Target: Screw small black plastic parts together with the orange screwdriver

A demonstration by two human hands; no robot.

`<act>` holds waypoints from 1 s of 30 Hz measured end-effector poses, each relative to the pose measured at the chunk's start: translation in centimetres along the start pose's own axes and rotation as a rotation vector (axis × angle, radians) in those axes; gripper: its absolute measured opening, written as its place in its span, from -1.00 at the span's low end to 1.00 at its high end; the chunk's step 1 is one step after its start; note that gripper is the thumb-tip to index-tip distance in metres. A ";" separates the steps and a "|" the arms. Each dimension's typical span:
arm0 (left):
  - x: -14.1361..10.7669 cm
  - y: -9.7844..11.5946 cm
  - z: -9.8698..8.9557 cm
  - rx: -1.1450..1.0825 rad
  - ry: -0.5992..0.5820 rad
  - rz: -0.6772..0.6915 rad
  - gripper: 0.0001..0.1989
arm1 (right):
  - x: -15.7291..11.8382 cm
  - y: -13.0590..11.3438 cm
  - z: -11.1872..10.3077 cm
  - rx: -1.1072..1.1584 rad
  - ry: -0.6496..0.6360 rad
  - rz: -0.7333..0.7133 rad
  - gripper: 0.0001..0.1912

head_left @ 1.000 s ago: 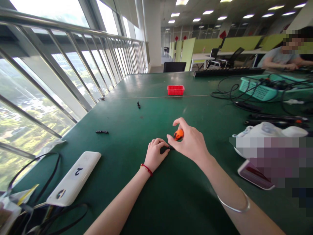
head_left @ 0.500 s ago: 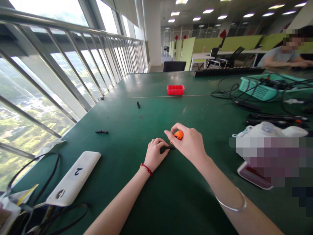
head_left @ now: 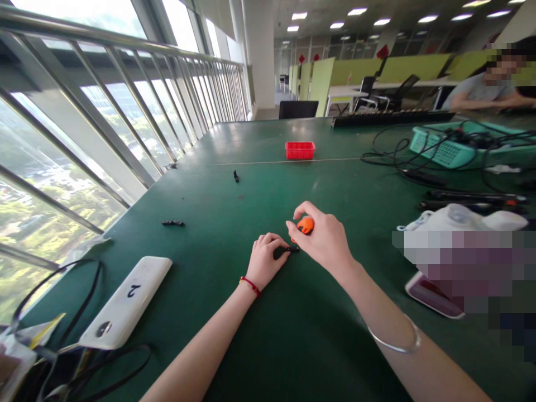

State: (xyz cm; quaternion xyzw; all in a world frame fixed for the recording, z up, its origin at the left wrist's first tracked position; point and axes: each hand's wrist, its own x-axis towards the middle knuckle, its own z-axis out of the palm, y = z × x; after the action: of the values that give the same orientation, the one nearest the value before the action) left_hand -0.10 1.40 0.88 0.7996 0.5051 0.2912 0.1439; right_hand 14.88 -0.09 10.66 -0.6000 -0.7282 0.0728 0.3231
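My left hand, a red bracelet at its wrist, rests on the green table with fingers closed round a small black part. One end of that part sticks out to the right of the fingertips; the rest is partly hidden. Just above this end, my right hand is curled round an orange-handled screwdriver. Its thumb and index fingertip stand a little apart, and the palm side hides much of the tool. The screwdriver's lower end points down at the black part; I cannot tell whether they touch.
Two small black pieces lie on the left, one nearer and one farther. A red tray stands ahead. To the left is a white power bank; to the right, a phone and a teal basket with cables. A person sits far right.
My right hand has turned slightly, its thumb and index finger shifting a little round the orange handle. My left hand keeps its hold on the black part. The view has tilted slightly.
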 end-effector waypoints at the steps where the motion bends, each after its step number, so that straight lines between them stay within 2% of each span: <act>1: 0.0 0.0 0.1 0.006 0.002 0.000 -0.92 | 0.0 0.0 -0.1 0.017 -0.014 -0.003 -0.81; 6: 0.0 -0.3 0.4 0.014 0.020 0.006 -0.92 | 0.0 -0.2 -0.5 0.066 -0.068 0.035 -0.62; 11: -0.1 -0.1 0.1 -0.005 0.008 0.013 -0.91 | 0.0 0.1 -0.2 0.025 0.004 -0.017 -0.70; 14: 0.0 0.0 0.0 0.002 0.005 0.009 -0.91 | 0.1 0.1 -0.4 0.043 0.006 -0.062 -0.83; 22: 0.0 0.0 0.1 -0.012 0.009 0.007 -0.92 | 0.1 0.4 -0.3 0.024 -0.014 -0.017 -0.70; 25: 0.0 -0.1 0.2 -0.002 0.010 0.005 -0.91 | 0.2 0.4 -0.3 0.053 -0.041 -0.023 -0.80; 28: 0.0 -0.3 0.3 0.021 0.024 0.006 -0.91 | 0.2 0.2 -0.4 0.096 -0.084 -0.017 -0.66; 30: 0.0 -0.4 0.4 0.024 0.030 0.011 -0.91 | 0.1 0.2 -0.3 0.102 -0.095 -0.005 -0.66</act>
State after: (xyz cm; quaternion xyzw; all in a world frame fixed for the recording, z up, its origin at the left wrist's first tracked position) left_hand -0.17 1.61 0.30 0.7996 0.5062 0.2980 0.1250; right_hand 15.20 -0.04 10.89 -0.5770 -0.7395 0.1375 0.3182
